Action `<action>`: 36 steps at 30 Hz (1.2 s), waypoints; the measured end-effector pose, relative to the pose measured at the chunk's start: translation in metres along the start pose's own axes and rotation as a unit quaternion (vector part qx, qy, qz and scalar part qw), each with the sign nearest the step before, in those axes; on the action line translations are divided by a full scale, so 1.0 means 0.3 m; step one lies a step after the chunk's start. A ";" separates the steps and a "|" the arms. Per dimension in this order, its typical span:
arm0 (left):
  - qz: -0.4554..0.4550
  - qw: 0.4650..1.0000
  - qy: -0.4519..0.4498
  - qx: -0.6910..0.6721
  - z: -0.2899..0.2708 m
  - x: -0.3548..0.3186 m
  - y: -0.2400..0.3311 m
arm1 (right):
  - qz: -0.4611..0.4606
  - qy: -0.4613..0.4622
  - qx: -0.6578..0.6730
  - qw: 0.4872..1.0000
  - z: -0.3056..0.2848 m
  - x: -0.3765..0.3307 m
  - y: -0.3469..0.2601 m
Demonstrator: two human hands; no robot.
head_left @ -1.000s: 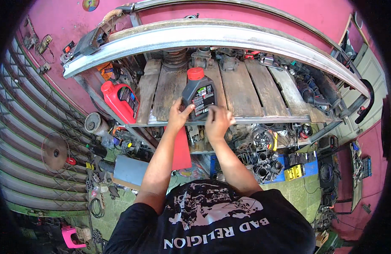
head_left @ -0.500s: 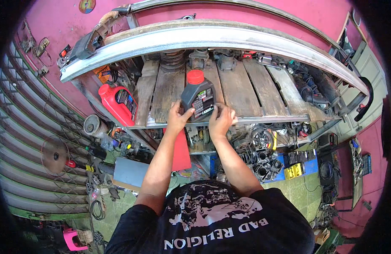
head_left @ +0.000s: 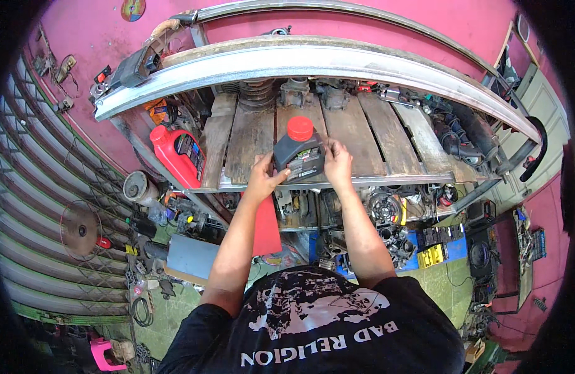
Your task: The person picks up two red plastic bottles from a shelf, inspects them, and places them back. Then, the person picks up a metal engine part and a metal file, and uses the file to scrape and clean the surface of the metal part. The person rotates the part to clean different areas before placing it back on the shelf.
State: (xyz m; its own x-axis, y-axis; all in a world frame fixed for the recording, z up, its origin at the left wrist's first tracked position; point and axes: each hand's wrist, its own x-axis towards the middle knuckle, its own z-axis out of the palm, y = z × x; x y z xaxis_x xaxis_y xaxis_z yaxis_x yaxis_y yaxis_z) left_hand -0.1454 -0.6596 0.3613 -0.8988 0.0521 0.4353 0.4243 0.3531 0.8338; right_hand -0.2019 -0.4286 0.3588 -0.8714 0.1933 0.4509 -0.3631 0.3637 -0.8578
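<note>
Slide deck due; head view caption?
Left hand and right hand on a black, red-capped bottle at a slatted wooden shelf.

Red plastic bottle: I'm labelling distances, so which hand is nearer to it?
Left. The left hand is right of the red plastic bottle; the right hand is farther right, across the dark-grey plastic bottle.

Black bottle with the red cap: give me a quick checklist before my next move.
1. Left hand gripping the black bottle: ok, on its left side.
2. Right hand gripping firmly: cannot tell, fingers at the bottle's right edge.
3. Red cap on: ok; tightness cannot be seen.
4. Bottle's base down on the wooden shelf: cannot tell.
5. Red bottle apart from both hands: ok, off to the left.
</note>
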 end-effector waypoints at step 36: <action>-0.007 0.934 0.044 0.354 -0.027 0.169 0.347 | -0.255 0.158 -0.108 0.948 0.051 -0.193 -0.105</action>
State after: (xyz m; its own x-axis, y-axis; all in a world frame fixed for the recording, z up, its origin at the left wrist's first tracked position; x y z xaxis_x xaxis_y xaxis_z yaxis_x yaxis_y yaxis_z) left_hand -0.1458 -0.6277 0.4729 -0.8776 -0.0232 0.4787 0.2054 0.8843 0.4193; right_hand -0.1451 -0.4651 0.3559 -0.4454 0.1935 0.8742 -0.6049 0.6548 -0.4531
